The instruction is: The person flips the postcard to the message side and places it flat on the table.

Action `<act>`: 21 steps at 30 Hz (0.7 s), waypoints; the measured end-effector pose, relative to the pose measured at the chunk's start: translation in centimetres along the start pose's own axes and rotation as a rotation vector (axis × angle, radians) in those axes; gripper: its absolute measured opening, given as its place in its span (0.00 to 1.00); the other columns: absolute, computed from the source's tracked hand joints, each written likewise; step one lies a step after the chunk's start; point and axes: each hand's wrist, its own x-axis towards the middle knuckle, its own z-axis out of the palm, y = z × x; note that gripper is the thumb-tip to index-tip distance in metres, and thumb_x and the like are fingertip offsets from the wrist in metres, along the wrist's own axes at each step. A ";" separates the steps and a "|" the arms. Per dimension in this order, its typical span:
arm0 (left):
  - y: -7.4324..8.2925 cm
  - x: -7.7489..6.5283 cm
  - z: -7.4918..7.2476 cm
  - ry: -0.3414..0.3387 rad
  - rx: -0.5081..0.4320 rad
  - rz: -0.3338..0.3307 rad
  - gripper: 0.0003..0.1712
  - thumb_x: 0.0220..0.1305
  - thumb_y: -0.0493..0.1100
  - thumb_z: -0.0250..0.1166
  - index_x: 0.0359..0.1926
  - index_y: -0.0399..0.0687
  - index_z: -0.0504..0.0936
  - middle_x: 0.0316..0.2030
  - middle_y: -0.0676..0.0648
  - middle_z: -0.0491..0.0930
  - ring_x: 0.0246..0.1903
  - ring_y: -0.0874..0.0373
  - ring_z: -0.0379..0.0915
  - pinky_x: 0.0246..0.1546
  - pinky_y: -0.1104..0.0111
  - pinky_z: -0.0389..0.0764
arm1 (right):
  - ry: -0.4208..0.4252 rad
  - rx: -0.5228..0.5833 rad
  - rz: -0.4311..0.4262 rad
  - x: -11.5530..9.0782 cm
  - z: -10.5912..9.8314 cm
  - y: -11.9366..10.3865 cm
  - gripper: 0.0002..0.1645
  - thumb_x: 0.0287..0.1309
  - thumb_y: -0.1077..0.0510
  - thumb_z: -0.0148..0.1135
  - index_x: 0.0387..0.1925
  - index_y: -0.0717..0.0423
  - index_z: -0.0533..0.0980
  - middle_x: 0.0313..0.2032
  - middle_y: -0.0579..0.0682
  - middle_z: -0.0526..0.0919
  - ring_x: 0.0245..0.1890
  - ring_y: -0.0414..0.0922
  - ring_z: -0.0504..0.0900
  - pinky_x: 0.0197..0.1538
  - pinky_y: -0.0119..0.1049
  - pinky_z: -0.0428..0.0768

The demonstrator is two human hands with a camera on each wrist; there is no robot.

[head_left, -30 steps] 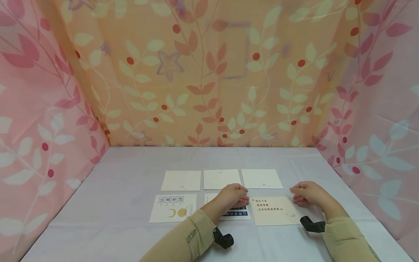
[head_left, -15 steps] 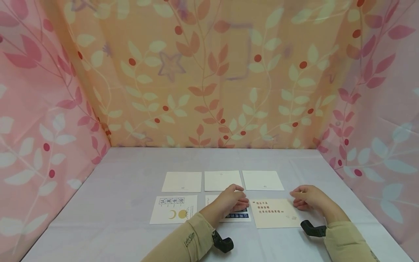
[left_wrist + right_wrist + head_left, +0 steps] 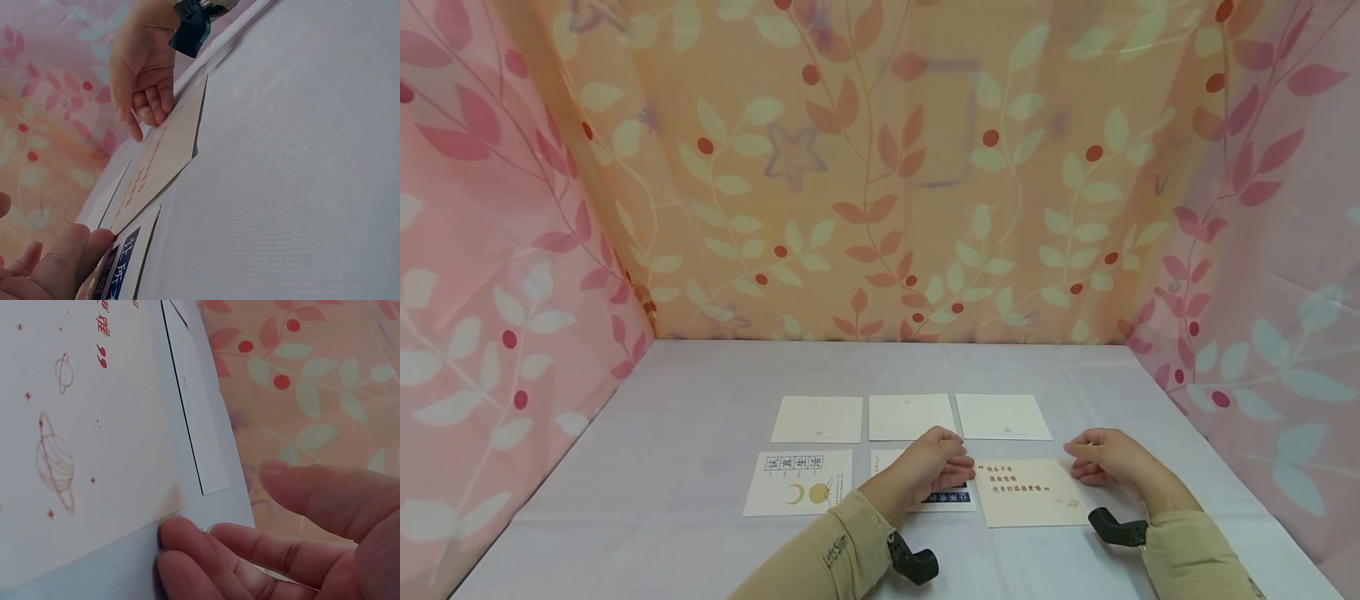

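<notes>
A cream card [image 3: 1030,502] with red writing and small planet drawings lies flat at the right of the front row. My left hand [image 3: 925,467] touches its left edge with the fingertips, fingers loosely bent. That hand's forearm and fingers cover much of a card with dark blue bands [image 3: 951,499]. At the cream card's right end, the fingertips of my right hand [image 3: 269,556] rest against the edge, with the thumb raised and apart. Neither hand pinches the card. A card with a yellow moon and sun [image 3: 797,485] lies at the front left.
Behind the front row lie three mostly plain cream cards, at left [image 3: 817,419], middle [image 3: 910,414] and right [image 3: 1003,416]. All rest on a white cloth-covered table [image 3: 647,467]. Leaf-patterned cloth walls [image 3: 865,208] stand at the back and sides.
Both hands stay at the two ends of the cream card. The whole head view has shifted slightly; the cards keep their two rows.
</notes>
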 end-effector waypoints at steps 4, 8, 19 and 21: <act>0.1 0.0 -0.1 -0.004 -0.008 0.001 0.16 0.63 0.40 0.54 0.51 0.40 0.69 0.38 0.39 0.78 0.34 0.52 0.80 0.36 0.67 0.80 | 0.000 0.004 -0.002 0.1 0.0 0.1 0.22 0.57 0.50 0.60 0.39 0.68 0.73 0.26 0.53 0.79 0.27 0.44 0.78 0.35 0.36 0.81; 0.1 -0.1 -0.1 -0.008 -0.016 0.002 0.16 0.64 0.40 0.54 0.51 0.39 0.69 0.39 0.38 0.78 0.35 0.51 0.80 0.38 0.66 0.80 | 0.005 0.000 0.005 0.0 0.0 0.1 0.22 0.57 0.50 0.60 0.39 0.68 0.73 0.26 0.53 0.79 0.27 0.44 0.78 0.35 0.36 0.81; 0.1 0.2 -0.2 -0.011 -0.036 0.007 0.14 0.63 0.40 0.54 0.48 0.38 0.71 0.38 0.37 0.78 0.36 0.51 0.80 0.39 0.66 0.80 | 0.005 -0.001 0.008 0.0 0.0 0.0 0.20 0.56 0.51 0.60 0.38 0.67 0.74 0.26 0.53 0.79 0.27 0.44 0.78 0.34 0.36 0.81; 0.1 0.2 -0.2 -0.013 -0.042 0.009 0.14 0.63 0.40 0.53 0.48 0.38 0.71 0.38 0.38 0.78 0.37 0.50 0.80 0.39 0.66 0.80 | 0.005 -0.002 0.009 0.0 0.0 0.0 0.21 0.56 0.51 0.60 0.39 0.67 0.74 0.26 0.53 0.79 0.27 0.44 0.78 0.34 0.36 0.81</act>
